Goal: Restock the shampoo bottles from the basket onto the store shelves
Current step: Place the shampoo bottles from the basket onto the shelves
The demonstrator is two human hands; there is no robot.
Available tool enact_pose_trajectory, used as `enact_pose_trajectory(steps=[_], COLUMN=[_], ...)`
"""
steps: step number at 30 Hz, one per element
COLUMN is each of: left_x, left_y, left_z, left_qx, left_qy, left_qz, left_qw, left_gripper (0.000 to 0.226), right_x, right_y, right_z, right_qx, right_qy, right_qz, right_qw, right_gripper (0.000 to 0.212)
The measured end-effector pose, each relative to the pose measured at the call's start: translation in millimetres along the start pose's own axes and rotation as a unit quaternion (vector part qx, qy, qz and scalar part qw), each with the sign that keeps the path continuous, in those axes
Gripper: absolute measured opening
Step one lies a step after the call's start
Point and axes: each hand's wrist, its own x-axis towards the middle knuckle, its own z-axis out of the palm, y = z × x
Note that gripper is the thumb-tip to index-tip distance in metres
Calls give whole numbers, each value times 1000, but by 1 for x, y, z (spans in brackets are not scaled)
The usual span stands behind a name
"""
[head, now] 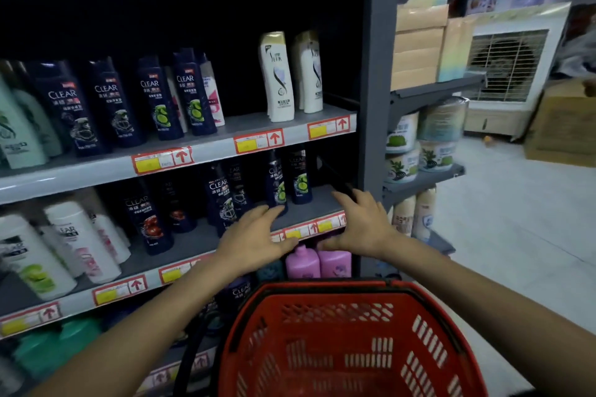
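Both hands, left [254, 242] and right [361, 222], spread empty above red basket [351, 293]; rigid, slick Clear bottles [277, 184] likely grip best mid-body.

Head cam, single wide-angle view: worn on person's head, facing fwd & down at store shelves [180, 155] from close range, tilted w/ shelving running up-left, red basket [351, 342] right below lens at frame bottom, aisle floor [503, 235] receding at right.

Basket [351, 342] before shelves [180, 155] (bottles [154, 97] in rows on them), hands [254, 240] between.
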Motion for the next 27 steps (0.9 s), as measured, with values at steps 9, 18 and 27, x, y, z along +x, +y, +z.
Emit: enact_pose_trajectory(steps=[9, 18, 27], left_x=[-54, -81, -96], left_y=[-8, -42, -87], left_z=[80, 190, 232], left_qx=[45, 93, 276], left_qy=[-41, -109, -228], left_qz=[30, 55, 109], left_qw=[998, 988, 927], left_gripper=[94, 92, 73], right_x=[-75, -123, -147], right_y=[64, 137, 179], right_z=[62, 153, 195], right_qx=[-45, -169, -334], right_qy=[-69, -181, -268], right_qz=[-16, 7, -50], right_qw=[996, 969, 902], right_gripper=[125, 121, 109])
